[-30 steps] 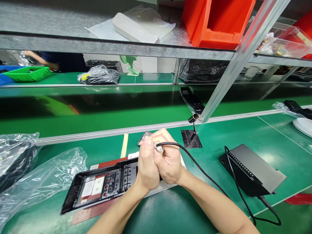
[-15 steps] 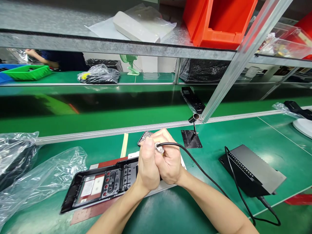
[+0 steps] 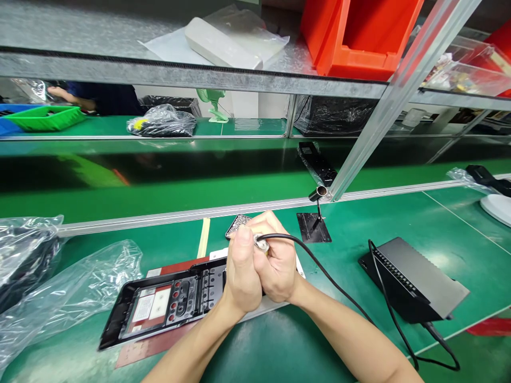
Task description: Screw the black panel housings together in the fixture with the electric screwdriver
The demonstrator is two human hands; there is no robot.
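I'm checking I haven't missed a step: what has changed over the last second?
At the far bench, a co-worker's hand has shifted slightly rightward in the picture. Nothing visibly taken hold of or let go: the left hand and right hand stay clasped around the cabled tool. The black casing, black cable and dark box look as they were.

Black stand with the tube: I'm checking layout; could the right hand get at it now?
Probably yes, once the right hand lets go of the corded object: the black stand is close beyond, only the cable near the way.
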